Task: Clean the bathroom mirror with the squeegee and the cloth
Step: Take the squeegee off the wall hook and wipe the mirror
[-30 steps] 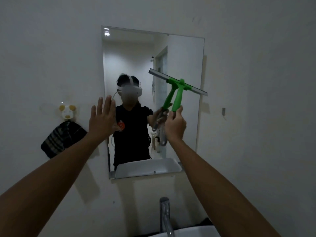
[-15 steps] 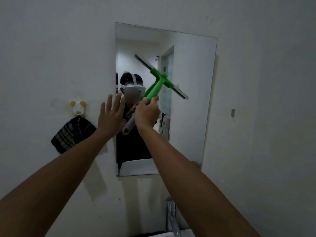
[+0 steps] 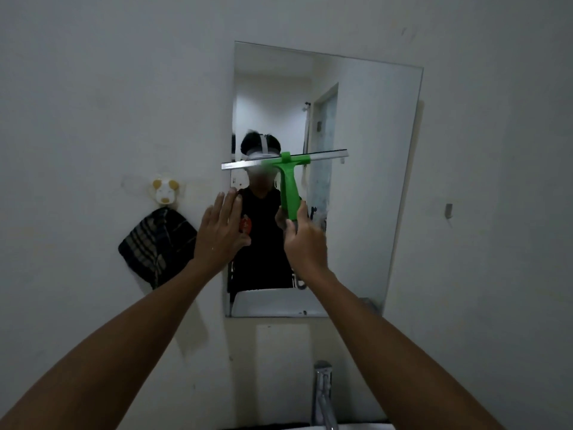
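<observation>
Unlabelled green squeegee (image 3: 290, 178) in right hand (image 3: 305, 240), on mirror (image 3: 366, 181)

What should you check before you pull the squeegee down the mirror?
1. Right hand grips the squeegee handle: ok.
2. Blade roughly level: ok.
3. Blade inside the mirror: not ok, its left end pokes past the edge.
4. Blade pressed on the glass: cannot tell.
5. Left hand clear of the path below: not ok, it sits at the mirror's left edge under the blade.
6. Cloth ready: ok, hanging on its hook.
</observation>
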